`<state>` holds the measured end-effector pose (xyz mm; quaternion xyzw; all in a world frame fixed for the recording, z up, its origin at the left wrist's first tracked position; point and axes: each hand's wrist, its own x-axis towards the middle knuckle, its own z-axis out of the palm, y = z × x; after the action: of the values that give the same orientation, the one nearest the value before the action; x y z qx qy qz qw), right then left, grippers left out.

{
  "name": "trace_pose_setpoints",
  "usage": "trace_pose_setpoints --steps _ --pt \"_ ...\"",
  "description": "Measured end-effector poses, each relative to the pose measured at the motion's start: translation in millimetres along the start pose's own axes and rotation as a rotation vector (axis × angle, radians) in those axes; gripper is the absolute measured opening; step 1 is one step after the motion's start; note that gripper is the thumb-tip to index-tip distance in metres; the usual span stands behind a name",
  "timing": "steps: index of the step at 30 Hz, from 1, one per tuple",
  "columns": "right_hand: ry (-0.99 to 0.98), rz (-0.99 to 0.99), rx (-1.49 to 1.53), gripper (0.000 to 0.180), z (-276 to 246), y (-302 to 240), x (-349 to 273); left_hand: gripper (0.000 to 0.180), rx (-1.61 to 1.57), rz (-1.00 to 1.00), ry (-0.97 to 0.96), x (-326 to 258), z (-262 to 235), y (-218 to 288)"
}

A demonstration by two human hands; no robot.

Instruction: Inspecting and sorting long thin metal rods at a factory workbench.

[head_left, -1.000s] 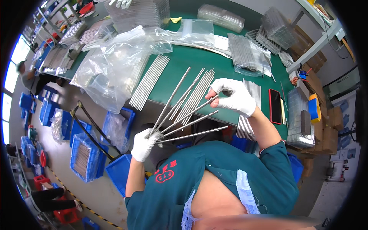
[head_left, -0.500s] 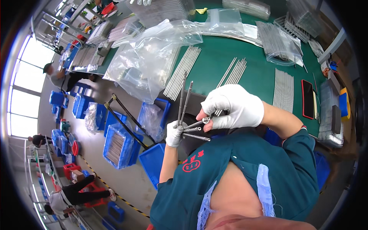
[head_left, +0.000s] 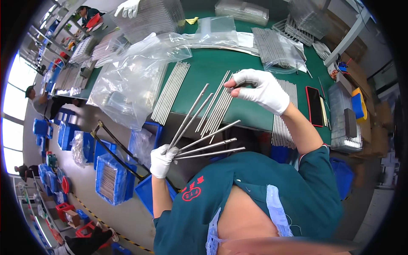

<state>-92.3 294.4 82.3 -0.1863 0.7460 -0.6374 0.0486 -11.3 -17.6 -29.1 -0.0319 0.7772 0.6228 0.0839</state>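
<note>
My left fingers [head_left: 160, 155] are wrapped round the lower ends of five metal rods [head_left: 207, 146], which fan out beyond them off the near edge of the bench [head_left: 204, 59]. If that grip slackened, the splayed rods could slide out and fall — only one end is held. My right fingers [head_left: 245, 77] curl by the far end of a loose row of rods [head_left: 221, 111]; I can't tell whether they pinch anything. A careless brush might roll that row. The held rods look slim, straight, silvery-grey — some banded near the tip.
</note>
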Motion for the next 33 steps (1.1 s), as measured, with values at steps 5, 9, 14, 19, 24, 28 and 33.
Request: trace_pose_setpoints --steps 5,9,14,19,24,28,33 --pt "-0.068 -0.059 -0.166 0.021 1 4 1 0.022 0.104 -0.004 -0.052 -2 5 20" --pt "-0.106 -0.145 -0.292 0.02 -5 5 0 0.021 0.15 0.008 -0.05 -5 5 27" --pt "-0.138 -0.109 -0.302 0.018 -9 6 -3 0.023 0.055 0.032 -0.072 -7 2 30" --pt "-0.26 -0.126 -0.319 0.019 -8 8 -7 0.024 0.136 -0.039 -0.132 -6 -1 37" --pt "-0.279 -0.071 -0.32 0.022 -10 1 -8 0.022 0.095 -0.051 -0.148 -10 1 42" --pt "0.005 0.092 -0.012 0.018 -20 -5 0 0.02 0.078 -0.043 -0.155 -11 -1 38" --pt "-0.114 0.1 -0.014 0.02 -13 -4 3 0.021 0.1 -0.015 -0.204 -10 0 35"
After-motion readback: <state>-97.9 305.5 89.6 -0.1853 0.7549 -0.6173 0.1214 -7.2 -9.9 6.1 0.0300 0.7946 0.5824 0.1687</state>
